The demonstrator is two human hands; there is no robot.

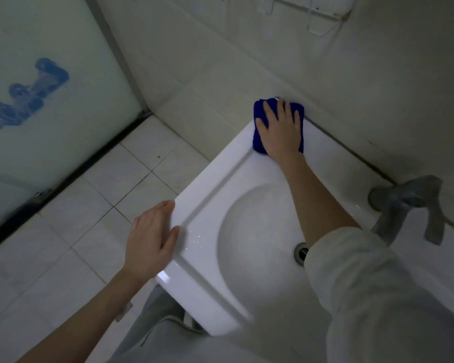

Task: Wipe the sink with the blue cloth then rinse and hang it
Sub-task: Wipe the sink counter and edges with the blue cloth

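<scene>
Blue cloth point(258, 140) under flat, spread right grip point(281, 132), far corner of sink point(207, 184)

The floor point(71, 226) was laid with pale square tiles and darker grout lines. At the left stood a frosted glass panel point(71, 142) bearing a blurred blue pattern point(32, 93), with a dark strip point(71, 176) along its foot and a metal frame post point(119, 61) at its far edge. The far wall point(207, 53) was tiled off-white. A wire rack point(333, 15) hung high on it, toward the right. The light was dim and cool.
</scene>
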